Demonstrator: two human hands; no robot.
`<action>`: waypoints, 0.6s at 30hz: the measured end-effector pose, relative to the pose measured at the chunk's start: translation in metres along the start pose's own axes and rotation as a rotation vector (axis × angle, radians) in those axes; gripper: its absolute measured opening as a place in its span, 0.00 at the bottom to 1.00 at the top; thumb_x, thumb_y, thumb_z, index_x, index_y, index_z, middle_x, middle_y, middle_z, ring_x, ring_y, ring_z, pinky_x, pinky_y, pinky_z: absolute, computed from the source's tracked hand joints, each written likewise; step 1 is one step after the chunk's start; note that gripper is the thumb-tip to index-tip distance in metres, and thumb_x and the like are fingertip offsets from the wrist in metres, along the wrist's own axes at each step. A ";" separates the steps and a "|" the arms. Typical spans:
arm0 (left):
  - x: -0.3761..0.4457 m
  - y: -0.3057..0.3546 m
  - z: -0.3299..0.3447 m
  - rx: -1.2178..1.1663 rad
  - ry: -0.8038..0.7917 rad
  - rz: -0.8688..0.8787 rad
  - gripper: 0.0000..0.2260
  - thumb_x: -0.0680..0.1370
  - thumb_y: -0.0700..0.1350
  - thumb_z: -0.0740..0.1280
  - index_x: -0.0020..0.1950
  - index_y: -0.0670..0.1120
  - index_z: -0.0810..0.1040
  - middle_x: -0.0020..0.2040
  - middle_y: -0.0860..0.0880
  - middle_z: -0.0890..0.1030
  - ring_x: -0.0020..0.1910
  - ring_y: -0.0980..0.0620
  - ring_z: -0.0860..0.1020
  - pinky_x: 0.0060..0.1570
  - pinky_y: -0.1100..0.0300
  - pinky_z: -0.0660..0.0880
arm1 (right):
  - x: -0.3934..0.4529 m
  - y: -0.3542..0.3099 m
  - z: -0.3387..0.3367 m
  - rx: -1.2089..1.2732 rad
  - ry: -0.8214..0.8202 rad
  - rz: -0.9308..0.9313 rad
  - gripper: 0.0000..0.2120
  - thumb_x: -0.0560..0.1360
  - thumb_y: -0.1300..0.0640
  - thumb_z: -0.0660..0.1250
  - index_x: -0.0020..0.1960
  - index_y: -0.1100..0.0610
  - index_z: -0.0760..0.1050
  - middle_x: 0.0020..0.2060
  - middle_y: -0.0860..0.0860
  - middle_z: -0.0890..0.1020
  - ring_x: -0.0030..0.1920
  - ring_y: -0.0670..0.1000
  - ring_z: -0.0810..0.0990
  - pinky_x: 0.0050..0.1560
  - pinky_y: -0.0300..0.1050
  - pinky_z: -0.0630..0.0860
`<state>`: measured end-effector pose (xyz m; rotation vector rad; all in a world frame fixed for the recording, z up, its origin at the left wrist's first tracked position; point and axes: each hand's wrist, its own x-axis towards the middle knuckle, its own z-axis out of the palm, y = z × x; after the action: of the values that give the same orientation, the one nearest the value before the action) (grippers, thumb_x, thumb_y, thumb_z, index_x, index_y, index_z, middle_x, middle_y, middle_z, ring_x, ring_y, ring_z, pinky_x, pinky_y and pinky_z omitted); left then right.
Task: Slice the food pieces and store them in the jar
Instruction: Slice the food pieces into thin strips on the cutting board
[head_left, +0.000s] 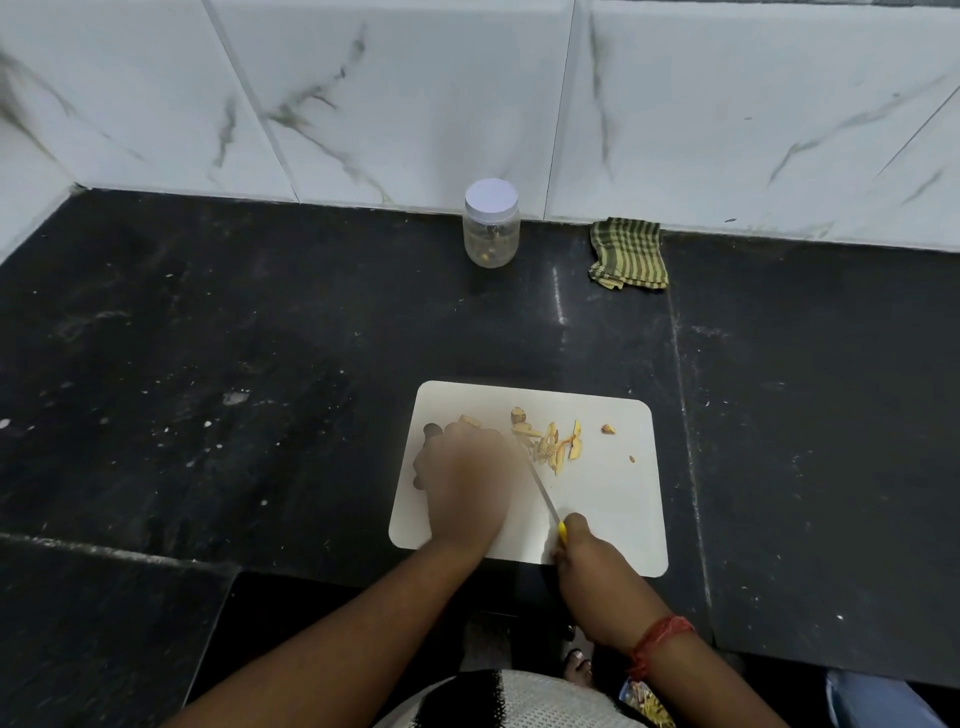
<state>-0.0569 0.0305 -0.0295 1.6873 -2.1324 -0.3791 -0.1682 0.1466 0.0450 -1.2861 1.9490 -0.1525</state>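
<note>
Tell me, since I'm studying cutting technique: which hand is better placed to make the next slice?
Right. The right hand already grips the knife, blade angled toward the slices, while the left hand rests on the cutting board.

Likely a home kitchen: black stone counter (260, 338), marble-look wall tiles (415, 93).

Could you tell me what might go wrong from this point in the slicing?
The left hand holds food right beside the knife blade, so a slip could nick a finger. Slices lie scattered on the cutting board and could get pushed off. The jar stands far back with its lid on, so pieces may drop during transfer.
</note>
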 end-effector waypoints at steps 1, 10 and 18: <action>0.000 0.000 0.000 0.005 -0.003 0.007 0.04 0.79 0.52 0.67 0.52 0.55 0.79 0.53 0.52 0.74 0.54 0.50 0.71 0.60 0.49 0.65 | 0.000 0.000 -0.002 0.003 -0.001 -0.002 0.10 0.80 0.65 0.52 0.60 0.59 0.62 0.50 0.59 0.79 0.39 0.52 0.70 0.38 0.42 0.61; 0.002 0.001 -0.002 0.034 -0.058 0.017 0.11 0.76 0.59 0.67 0.55 0.57 0.78 0.57 0.52 0.73 0.58 0.49 0.70 0.62 0.46 0.68 | -0.002 0.006 -0.008 0.033 -0.032 0.034 0.03 0.81 0.61 0.53 0.52 0.55 0.59 0.41 0.51 0.74 0.38 0.50 0.70 0.38 0.42 0.62; 0.000 0.006 -0.004 0.059 -0.039 0.047 0.10 0.76 0.54 0.69 0.55 0.56 0.80 0.56 0.52 0.73 0.56 0.49 0.70 0.61 0.47 0.67 | -0.005 0.011 -0.011 0.081 0.010 0.010 0.02 0.82 0.57 0.53 0.54 0.53 0.61 0.34 0.45 0.69 0.33 0.42 0.68 0.28 0.31 0.60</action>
<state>-0.0604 0.0323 -0.0231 1.6709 -2.2275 -0.3411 -0.1826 0.1528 0.0502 -1.2244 1.9372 -0.2308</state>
